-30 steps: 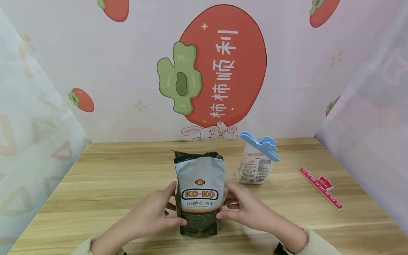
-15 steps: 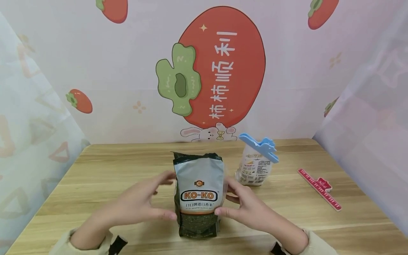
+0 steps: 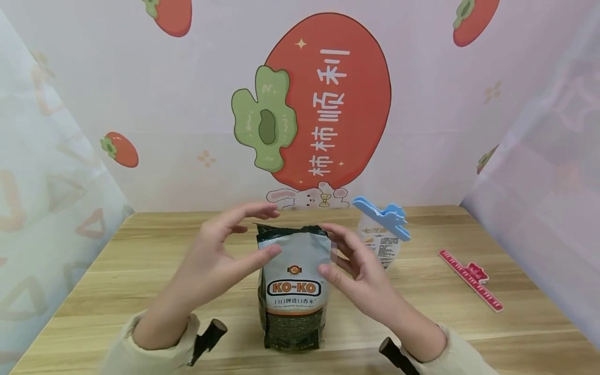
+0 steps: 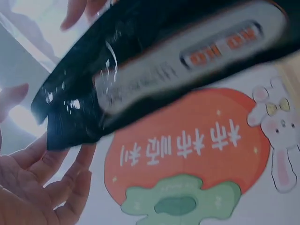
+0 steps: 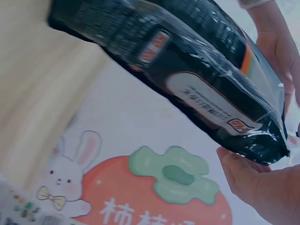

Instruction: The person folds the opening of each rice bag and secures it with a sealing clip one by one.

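Observation:
A KO-KO rice bag [image 3: 294, 286], pale grey and black with a dark folded top, stands upright on the table. My left hand [image 3: 213, 255] is raised at its upper left, fingers spread and thumb overlapping the front below the top edge. At the upper right, my right hand [image 3: 367, 276] has its thumb by the bag's front and its curved fingers partly hidden behind the side. The left wrist view shows relaxed left fingers [image 4: 70, 183] near the top of the bag [image 4: 75, 112]. In the right wrist view, my right hand [image 5: 258, 183] is beside the bag's top end [image 5: 262, 150].
Behind my right hand stands a smaller white bag [image 3: 382, 245], partly covered, with a blue bag clip [image 3: 382, 216] across its top. A red bag clip [image 3: 471, 280] lies on the wooden table [image 3: 117, 291] at the right. A printed cloth backdrop [image 3: 187, 104] rises behind.
My left hand has come away from the bag's lower left side and risen to its top. The right hand has slid up the right side. The rice bag stays in place.

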Demonstrator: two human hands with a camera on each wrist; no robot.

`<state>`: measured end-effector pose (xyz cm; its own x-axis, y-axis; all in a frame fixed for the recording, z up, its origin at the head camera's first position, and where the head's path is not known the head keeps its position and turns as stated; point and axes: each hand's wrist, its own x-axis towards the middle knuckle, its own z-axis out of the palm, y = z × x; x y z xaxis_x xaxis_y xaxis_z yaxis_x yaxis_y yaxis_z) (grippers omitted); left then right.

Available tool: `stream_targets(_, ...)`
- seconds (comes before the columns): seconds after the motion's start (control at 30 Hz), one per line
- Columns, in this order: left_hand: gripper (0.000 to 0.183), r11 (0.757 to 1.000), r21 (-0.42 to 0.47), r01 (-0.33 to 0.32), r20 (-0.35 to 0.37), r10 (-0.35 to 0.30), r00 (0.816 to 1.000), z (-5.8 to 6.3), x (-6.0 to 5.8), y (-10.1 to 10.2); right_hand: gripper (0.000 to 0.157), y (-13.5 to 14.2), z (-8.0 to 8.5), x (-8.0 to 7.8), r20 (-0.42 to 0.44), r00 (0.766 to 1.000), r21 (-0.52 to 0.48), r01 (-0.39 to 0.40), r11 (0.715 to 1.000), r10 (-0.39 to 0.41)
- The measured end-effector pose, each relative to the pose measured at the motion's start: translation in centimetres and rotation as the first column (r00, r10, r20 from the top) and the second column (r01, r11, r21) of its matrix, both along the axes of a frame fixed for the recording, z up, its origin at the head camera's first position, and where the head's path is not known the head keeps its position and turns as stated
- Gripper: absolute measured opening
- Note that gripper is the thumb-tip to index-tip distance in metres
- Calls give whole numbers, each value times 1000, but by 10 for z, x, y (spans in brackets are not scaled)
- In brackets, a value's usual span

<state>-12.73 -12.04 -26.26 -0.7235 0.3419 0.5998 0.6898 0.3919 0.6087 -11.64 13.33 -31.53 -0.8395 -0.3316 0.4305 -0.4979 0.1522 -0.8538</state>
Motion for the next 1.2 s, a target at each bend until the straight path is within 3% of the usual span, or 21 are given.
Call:
stream_targets(0.2,38,997,66,28,-34,-26,999,0,-1,22,43,-8,9,-7,-47,999,-92,-8,996,4)
stream_targets(0.4,31,995,90,54,-67,-48,997,4,-2,36,24,-13,13,-12,-77,996,-119,44,992,-53)
stream_targets(0.77,17,998,64,-19,55,15,998,4,0,43,13,-19,12,-15,-164,982,-167,71,983,-98)
stream_targets(1.2,11,989,108,-97,35,93,995,0,3,49,14,-24,10,-16,-327,931,-190,104,976,-163)
